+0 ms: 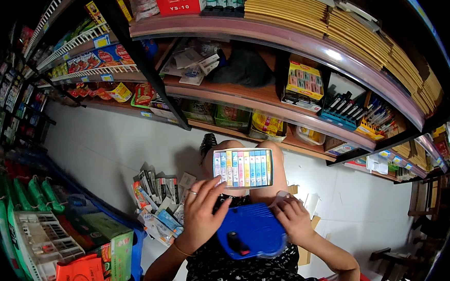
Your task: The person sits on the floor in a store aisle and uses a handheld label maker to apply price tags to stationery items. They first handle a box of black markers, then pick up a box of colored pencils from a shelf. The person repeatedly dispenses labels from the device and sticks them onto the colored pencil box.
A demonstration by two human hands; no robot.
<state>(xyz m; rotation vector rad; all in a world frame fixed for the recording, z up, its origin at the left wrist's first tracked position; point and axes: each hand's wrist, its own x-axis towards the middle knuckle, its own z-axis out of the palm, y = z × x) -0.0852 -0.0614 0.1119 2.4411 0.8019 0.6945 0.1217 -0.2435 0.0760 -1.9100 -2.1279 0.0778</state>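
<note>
An open white-edged box point(214, 168) rests on the person's knees, filled with a row of small boxed sticks in pastel wrappers, possibly erasers. At its near left corner is my left hand point(204, 209), fingers spread, fingertips over the corner; it wears a ring. A blue plastic container point(249, 216) lies on the lap, holding a black object point(237, 244) with a red end. My right hand point(293, 215) is curled at the container's right edge. A pale, thin piece point(280, 197) shows by its fingers; whether they grip it is unclear.
Several small cartons point(168, 188) lie piled on the floor at left. Beside them stands a blue crate point(137, 258) of packaged goods. Ahead, shelves point(222, 90) hold pens, boxes and stacked brown envelopes point(286, 7). Cardboard pieces point(310, 203) lie at right, with wooden furniture point(398, 261) beyond.
</note>
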